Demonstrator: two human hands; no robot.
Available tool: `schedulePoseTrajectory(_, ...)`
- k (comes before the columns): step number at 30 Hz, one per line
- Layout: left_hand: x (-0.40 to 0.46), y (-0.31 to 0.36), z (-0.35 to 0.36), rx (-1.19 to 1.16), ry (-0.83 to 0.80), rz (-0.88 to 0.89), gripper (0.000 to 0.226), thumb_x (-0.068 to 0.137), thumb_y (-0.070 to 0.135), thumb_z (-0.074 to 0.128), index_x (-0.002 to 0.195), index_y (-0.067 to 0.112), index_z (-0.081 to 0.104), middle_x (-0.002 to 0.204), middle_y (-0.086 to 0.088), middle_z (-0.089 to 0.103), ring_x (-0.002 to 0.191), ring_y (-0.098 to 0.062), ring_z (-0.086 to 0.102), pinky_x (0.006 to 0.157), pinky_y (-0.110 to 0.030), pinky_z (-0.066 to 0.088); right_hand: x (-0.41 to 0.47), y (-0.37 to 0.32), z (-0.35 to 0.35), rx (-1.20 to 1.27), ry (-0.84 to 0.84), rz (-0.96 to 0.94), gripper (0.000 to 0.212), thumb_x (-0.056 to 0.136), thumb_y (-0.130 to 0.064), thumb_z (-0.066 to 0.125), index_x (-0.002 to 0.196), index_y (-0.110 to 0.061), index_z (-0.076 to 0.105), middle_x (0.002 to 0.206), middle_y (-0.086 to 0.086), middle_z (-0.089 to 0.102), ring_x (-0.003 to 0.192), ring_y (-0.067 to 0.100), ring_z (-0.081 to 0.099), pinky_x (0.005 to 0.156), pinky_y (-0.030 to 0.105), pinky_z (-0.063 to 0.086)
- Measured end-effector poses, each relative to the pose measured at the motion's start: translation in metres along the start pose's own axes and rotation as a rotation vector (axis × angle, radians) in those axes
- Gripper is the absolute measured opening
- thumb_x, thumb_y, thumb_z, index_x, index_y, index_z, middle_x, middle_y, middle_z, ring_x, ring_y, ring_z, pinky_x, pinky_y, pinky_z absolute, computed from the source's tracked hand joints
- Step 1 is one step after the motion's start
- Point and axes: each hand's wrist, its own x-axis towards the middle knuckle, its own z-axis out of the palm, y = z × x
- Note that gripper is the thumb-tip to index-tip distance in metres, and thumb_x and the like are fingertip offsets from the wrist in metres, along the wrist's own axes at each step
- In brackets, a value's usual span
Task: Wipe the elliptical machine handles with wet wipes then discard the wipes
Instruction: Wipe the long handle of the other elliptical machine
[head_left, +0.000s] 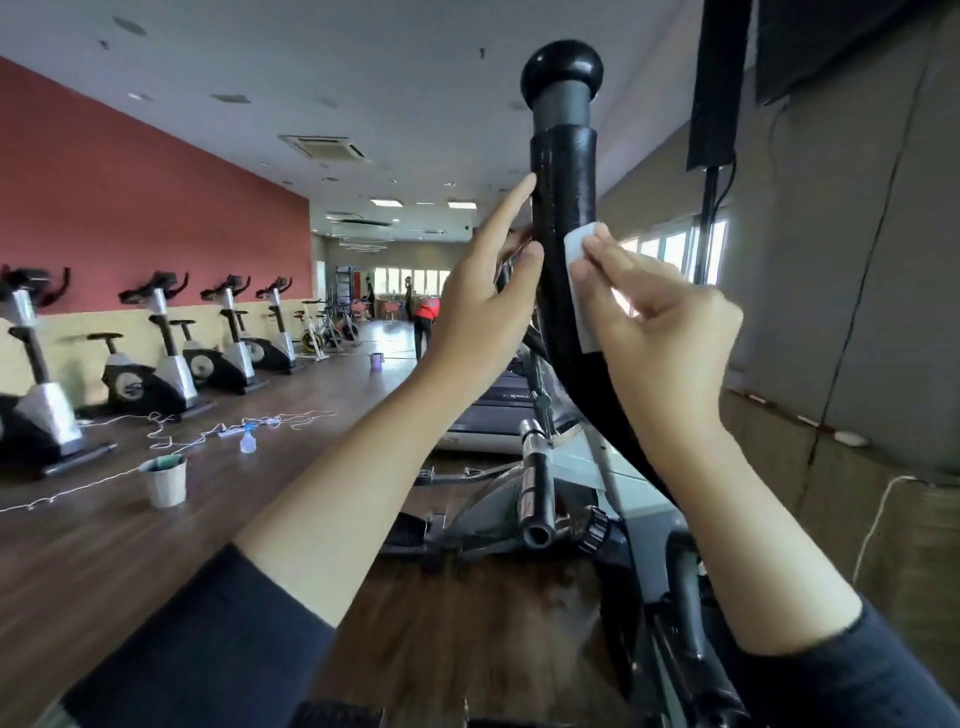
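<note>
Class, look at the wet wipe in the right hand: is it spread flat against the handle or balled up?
Spread flat. The wipe lies as a white sheet on the handle, held there by the right hand's fingertips.

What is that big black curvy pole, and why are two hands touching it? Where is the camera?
The camera sits on a person's head, looking down at their own arms in a gym. The black curvy pole is the handle of an elliptical machine, an exercise machine you hold while stepping. The right hand pinches a white wet wipe and presses it on the handle to clean it. The left hand touches the handle's other side with straight fingers. On the wooden floor stand a white bin, a small spray bottle and a row of exercise bikes.
</note>
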Motion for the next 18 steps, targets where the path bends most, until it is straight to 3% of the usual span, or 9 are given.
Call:
schedulePoseTrajectory(2, 0.002, -0.005, -0.005, -0.034, -0.052, 0.018, 0.049, 0.099, 0.01, 0.045, 0.145, 0.028, 0.038, 0.139, 0.012, 0.052, 0.126, 0.003, 0.047, 0.107, -0.017, 0.037, -0.011, -0.005, 0.0, -0.034, 0.033, 0.009, 0.018, 0.087, -0.021, 0.067, 0.105, -0.02, 0.071, 0.103, -0.014, 0.064, 0.099, -0.003, 0.062, 0.087, 0.006, 0.042)
schedulePoseTrajectory(4, 0.007, -0.009, -0.011, -0.039, -0.099, 0.05, 0.051, 0.099, 0.01, 0.048, 0.146, 0.027, 0.037, 0.143, 0.013, 0.047, 0.129, 0.002, 0.046, 0.098, -0.004, 0.036, -0.006, -0.012, 0.005, -0.036, 0.069, 0.032, 0.018, 0.086, -0.022, 0.068, 0.104, -0.023, 0.068, 0.103, -0.01, 0.067, 0.099, 0.0, 0.064, 0.09, 0.017, 0.049)
schedulePoseTrajectory(7, 0.016, -0.013, -0.017, -0.093, -0.157, 0.086, 0.053, 0.098, 0.007, 0.051, 0.146, 0.023, 0.036, 0.146, 0.006, 0.045, 0.13, -0.001, 0.045, 0.085, 0.003, 0.037, 0.021, -0.024, 0.018, -0.095, 0.121, 0.042, 0.018, 0.085, -0.025, 0.068, 0.102, -0.019, 0.072, 0.104, -0.002, 0.071, 0.099, 0.002, 0.065, 0.091, 0.028, 0.052)
schedulePoseTrajectory(10, 0.02, -0.016, -0.017, -0.199, -0.189, 0.1, 0.053, 0.097, 0.003, 0.051, 0.145, 0.019, 0.037, 0.145, -0.002, 0.046, 0.131, -0.003, 0.045, 0.081, 0.001, 0.04, 0.035, -0.032, 0.024, -0.128, 0.148, 0.062, 0.019, 0.085, -0.024, 0.069, 0.102, -0.017, 0.073, 0.104, 0.0, 0.071, 0.096, -0.002, 0.064, 0.086, 0.015, 0.05)
schedulePoseTrajectory(14, 0.02, -0.023, -0.017, -0.267, -0.216, 0.116, 0.055, 0.097, 0.004, 0.05, 0.145, 0.025, 0.036, 0.137, 0.015, 0.048, 0.13, 0.005, 0.042, 0.081, 0.001, 0.038, 0.005, -0.035, 0.023, -0.212, 0.139, 0.07, 0.018, 0.086, -0.022, 0.069, 0.103, -0.017, 0.072, 0.106, -0.005, 0.069, 0.102, -0.001, 0.063, 0.091, 0.02, 0.05)
schedulePoseTrajectory(16, 0.022, -0.026, -0.018, -0.281, -0.222, 0.126, 0.056, 0.096, 0.007, 0.05, 0.146, 0.026, 0.035, 0.141, 0.018, 0.044, 0.132, 0.005, 0.039, 0.087, -0.004, 0.039, -0.004, -0.033, 0.023, -0.249, 0.141, 0.049, 0.018, 0.086, -0.021, 0.069, 0.103, -0.016, 0.072, 0.108, -0.003, 0.069, 0.103, -0.001, 0.062, 0.09, 0.017, 0.049)
schedulePoseTrajectory(18, 0.026, -0.028, -0.019, -0.295, -0.236, 0.126, 0.059, 0.094, 0.008, 0.052, 0.148, 0.027, 0.034, 0.145, 0.018, 0.042, 0.135, 0.003, 0.037, 0.102, -0.019, 0.039, 0.004, -0.033, 0.026, -0.257, 0.157, 0.033, 0.018, 0.086, -0.021, 0.07, 0.103, -0.015, 0.072, 0.109, 0.0, 0.069, 0.103, -0.002, 0.062, 0.091, 0.014, 0.047)
